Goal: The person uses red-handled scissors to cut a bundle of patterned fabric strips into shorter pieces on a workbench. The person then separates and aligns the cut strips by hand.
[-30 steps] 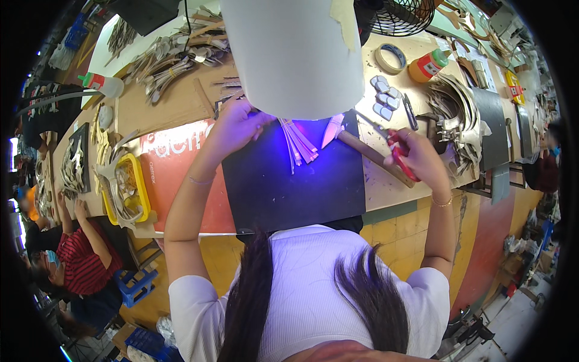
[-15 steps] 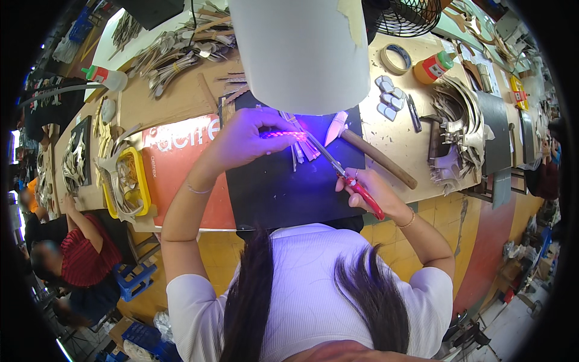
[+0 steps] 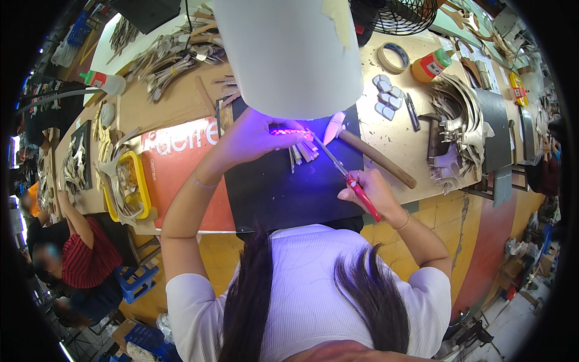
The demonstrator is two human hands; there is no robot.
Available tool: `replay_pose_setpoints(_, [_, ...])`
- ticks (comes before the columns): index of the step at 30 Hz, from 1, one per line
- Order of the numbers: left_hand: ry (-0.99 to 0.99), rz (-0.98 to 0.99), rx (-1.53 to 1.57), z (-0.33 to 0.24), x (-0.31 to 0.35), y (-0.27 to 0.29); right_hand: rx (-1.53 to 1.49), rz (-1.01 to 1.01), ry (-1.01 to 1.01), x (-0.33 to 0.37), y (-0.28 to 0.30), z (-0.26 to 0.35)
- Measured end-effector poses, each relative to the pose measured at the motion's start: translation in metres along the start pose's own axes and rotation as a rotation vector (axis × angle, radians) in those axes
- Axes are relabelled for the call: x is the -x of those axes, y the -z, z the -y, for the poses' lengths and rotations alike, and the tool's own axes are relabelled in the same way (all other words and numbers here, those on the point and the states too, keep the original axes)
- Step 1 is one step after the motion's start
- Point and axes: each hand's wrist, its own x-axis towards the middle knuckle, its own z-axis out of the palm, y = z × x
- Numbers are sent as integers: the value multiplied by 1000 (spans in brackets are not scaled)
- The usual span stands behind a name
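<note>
Pink-lit strip (image 3: pixel 291 131), centre over dark mat (image 3: pixel 283 202), pinched by left hand (image 3: pixel 252 139), fingers narrow. Scissors (image 3: pixel 363 197), tips at strip's right end, gripped in right hand's (image 3: pixel 377 192) fingers. Probably best: strip taut, blades square, fingertips clear.

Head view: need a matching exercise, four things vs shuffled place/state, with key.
Things
1. scissors
2. hammer
3. tape roll
4. tray

Place or state
A. lying partly on the black mat
B. yellow, left of the red board
C. held in the right hand
D. just below the fan in the picture

Pairs: 1-C, 2-A, 3-D, 4-B
</note>
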Motion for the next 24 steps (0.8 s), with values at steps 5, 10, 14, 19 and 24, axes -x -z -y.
replay_pose_setpoints(5, [-23, 15, -24, 5, -11, -3, -18, -63, -23, 3, -12, -12])
replay_pose_setpoints(10, [-66, 79, -106, 4, -16, -3, -80, -86, -10, 5, -26, -24])
replay_pose_setpoints(14, [-62, 88, -193, 0, -17, 0, -110, -50, -51, 4, -25, -26])
replay_pose_setpoints(19, [23, 147, -137, 1, -15, 7, -195, 39, 66, 4, -12, -18])
replay_pose_setpoints(24, [-77, 129, -27, 12, -14, 3, -206, 78, 81, 1, -12, -7])
